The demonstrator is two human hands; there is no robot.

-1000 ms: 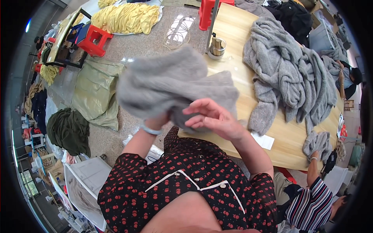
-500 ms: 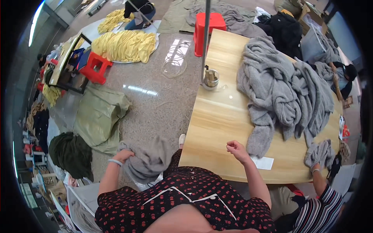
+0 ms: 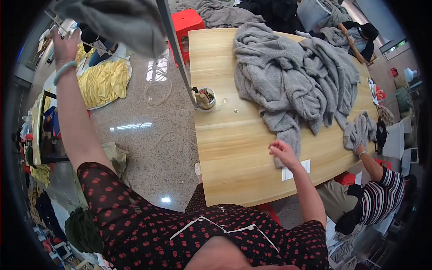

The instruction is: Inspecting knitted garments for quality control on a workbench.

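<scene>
My left hand (image 3: pixel 66 47), with a pale bracelet on its wrist, is stretched far out at the upper left, its fingers apart. Beside it a grey knit garment (image 3: pixel 119 27) hangs in the air, blurred by motion; no grip on it shows. Over the near part of the table my right hand (image 3: pixel 284 154) is loosely closed, with nothing visible in it. It is nearest to a sleeve-like end of the heap of grey knit garments (image 3: pixel 292 74). A white paper (image 3: pixel 297 170) lies under the right wrist.
The wooden table (image 3: pixel 225 153) bears a tin of tools (image 3: pixel 205 99) beside a metal post (image 3: pixel 173 45). A red stool (image 3: pixel 186 22) stands behind. At the right, a co-worker in a striped shirt (image 3: pixel 382 193) holds grey knit cloth. Yellow fabric (image 3: pixel 105 83) lies on the floor.
My left arm has swung from low at my side up to the far left, and the grey garment has risen into the air. The view has turned rightward. My right hand stays loosely closed.
</scene>
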